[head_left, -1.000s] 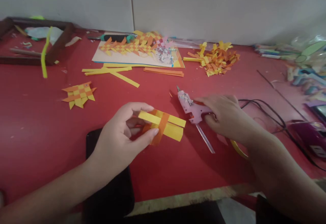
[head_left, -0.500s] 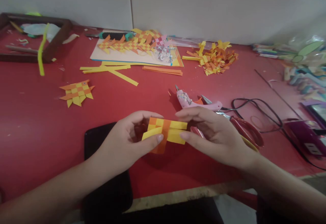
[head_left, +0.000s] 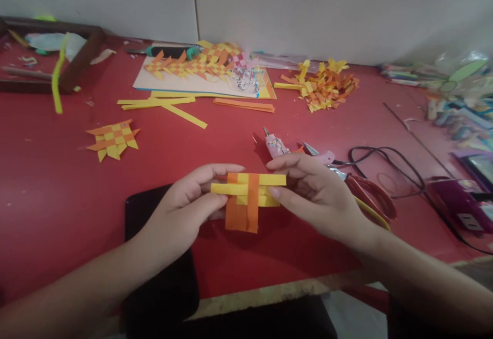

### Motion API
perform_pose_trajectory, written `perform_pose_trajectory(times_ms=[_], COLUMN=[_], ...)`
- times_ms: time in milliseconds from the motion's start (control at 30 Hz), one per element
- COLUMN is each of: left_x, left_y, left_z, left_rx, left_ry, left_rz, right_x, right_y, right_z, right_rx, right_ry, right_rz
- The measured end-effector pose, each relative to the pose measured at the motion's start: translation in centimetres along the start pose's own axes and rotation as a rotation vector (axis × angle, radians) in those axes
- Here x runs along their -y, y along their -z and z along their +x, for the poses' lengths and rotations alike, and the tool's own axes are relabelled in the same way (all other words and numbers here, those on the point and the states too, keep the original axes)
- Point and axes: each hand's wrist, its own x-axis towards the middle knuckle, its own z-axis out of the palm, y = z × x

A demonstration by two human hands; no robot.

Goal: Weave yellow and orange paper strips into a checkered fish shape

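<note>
Between my hands is a small weave of yellow and orange paper strips [head_left: 252, 200], held up above the red table's front part. My left hand [head_left: 194, 203] pinches its left side, the thumb at the end of a yellow strip. On the right edge, my right hand [head_left: 316, 190] grips the yellow strip ends between thumb and fingers. Two orange ends hang down at the front. A finished woven paper fish [head_left: 115, 139] lies to the left. Just behind my right hand is a pink glue gun [head_left: 275, 145], partly hidden, beside red-handled scissors [head_left: 373, 198].
Yellow strips [head_left: 162, 104] and orange strips [head_left: 244, 105] lie farther back. Behind them, several woven fish [head_left: 192, 67] rest on paper sheets, beside a scrap pile [head_left: 331, 87]. A black tablet-like object [head_left: 162, 277], a wooden frame [head_left: 87, 54] and a purple power socket box [head_left: 458, 205] surround the work.
The weave is turned flatter toward me, and both hanging orange ends now show. My left thumb has slid left off the middle orange strip. The view has shifted slightly.
</note>
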Motion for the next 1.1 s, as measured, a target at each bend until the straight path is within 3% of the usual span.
perform_pose_trajectory(times_ms=[200,367,567,700,933,1100], left_x=[0.17,0.13,-0.06,0.00,-0.42,-0.57], left_y=[0.13,-0.09,-0.26,-0.12,-0.30,-0.45], left_z=[-0.03,-0.07,0.19,0.29,0.28,0.24], left_rx=[-0.088,-0.024,-0.078,-0.056,0.103,0.121], left_ry=[-0.013,-0.103,-0.202,-0.163,-0.029,0.031], left_rz=[0.096,0.092,0.256,0.243,0.306,0.308], right_x=[-0.01,0.13,0.43,0.51,0.31,0.60], right_y=[-0.11,-0.28,-0.35,-0.27,-0.35,-0.16], right_z=[0.08,-0.06,-0.23,-0.28,-0.29,-0.18], right_rx=[-0.005,-0.018,0.021,0.021,-0.017,-0.026], right_ry=[-0.027,-0.015,0.050,0.105,0.133,0.079], right_rz=[0.009,-0.027,0.057,0.093,0.111,0.119])
